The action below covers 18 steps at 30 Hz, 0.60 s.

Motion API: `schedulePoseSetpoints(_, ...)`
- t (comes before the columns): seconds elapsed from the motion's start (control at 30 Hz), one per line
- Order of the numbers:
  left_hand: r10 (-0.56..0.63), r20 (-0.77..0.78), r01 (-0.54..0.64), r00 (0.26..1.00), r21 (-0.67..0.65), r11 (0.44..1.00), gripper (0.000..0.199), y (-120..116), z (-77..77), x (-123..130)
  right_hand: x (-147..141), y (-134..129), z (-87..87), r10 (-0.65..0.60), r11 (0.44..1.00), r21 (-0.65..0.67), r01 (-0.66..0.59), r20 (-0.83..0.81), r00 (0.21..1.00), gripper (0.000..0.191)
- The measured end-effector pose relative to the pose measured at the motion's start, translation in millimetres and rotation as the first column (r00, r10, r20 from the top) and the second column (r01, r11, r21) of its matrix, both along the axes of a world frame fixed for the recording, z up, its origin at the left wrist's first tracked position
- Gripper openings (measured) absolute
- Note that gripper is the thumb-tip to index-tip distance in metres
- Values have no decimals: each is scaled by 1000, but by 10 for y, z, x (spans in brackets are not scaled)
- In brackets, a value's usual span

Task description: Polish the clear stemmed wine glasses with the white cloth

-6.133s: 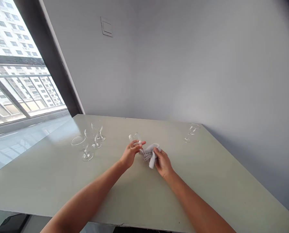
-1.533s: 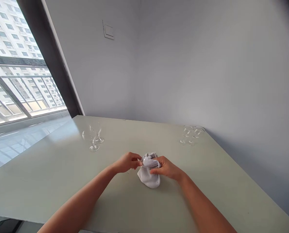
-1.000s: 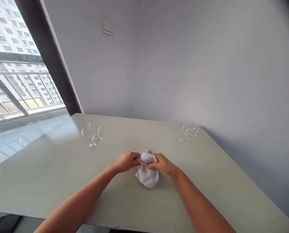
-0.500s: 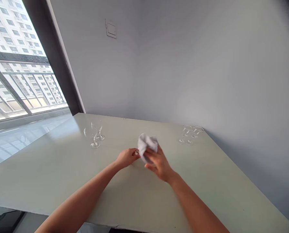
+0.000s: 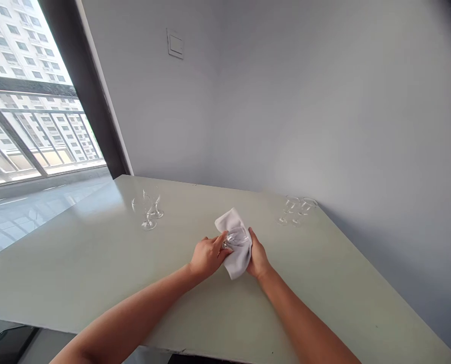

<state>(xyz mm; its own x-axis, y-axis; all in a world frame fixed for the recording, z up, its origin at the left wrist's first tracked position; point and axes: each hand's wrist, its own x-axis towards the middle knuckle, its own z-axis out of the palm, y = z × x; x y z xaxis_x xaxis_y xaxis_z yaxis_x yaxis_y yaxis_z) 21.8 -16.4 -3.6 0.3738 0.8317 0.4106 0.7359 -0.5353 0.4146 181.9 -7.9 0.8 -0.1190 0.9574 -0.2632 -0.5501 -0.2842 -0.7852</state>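
Over the middle of the table, my left hand [image 5: 209, 257] is closed on the stem end of a small clear stemmed glass [image 5: 236, 237], which lies tilted with its bowl to the right. A pale grey-white cloth [image 5: 237, 265] spreads beneath and behind the bowl. My right hand [image 5: 258, 255] grips the cloth from the right side, its thumb up along the cloth's edge and its other fingers mostly hidden behind it. The glass's foot is covered by my left fingers.
Two clear stemmed glasses [image 5: 148, 222] stand upright at the left of the pale table [image 5: 96, 283]. More stemmed glasses [image 5: 292, 205] stand at the right, near the wall [image 5: 342, 126]. A dark object [image 5: 11, 344] lies below the table's front left edge.
The cloth has opened out from a bunch and now lies around the glass's bowl. My left hand has shifted slightly right, and my right hand has turned to support the cloth from the side.
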Motion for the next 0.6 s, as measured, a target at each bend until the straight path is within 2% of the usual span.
schedulePoseSetpoints(0.1, 91, 137, -77, 986, -108, 991, 26, -10, 29, 55, -234, -139, -32, -35, 999, 30, 38, -93, 995, 49)
schedulePoseSetpoints(0.2, 152, 258, -115, 954, -153, 982, 20, -19, 58, 65, -432, -274, -64, 57, 983, 173, -55, -9, 998, 43)
schedulePoseSetpoints(0.3, 91, 305, -72, 948, -75, 995, 28, -21, 65, 43, -516, -336, -112, 76, 962, 257, -93, 74, 994, 36)
schedulePoseSetpoints(0.43, 36, 241, -34, 970, -12, 999, 41, -23, 62, 21, -500, -338, -139, 32, 976, 211, -56, 115, 993, 34)
schedulePoseSetpoints(0.53, -13, 281, 35, 960, -73, 997, 49, -30, 87, 10, -446, -314, -122, 1, 978, 205, -30, 141, 990, 31)
schedulePoseSetpoints(0.6, -62, 422, 169, 904, -220, 961, 54, -29, 125, -9, -398, -289, -93, 17, 981, 192, -38, 111, 994, 30)
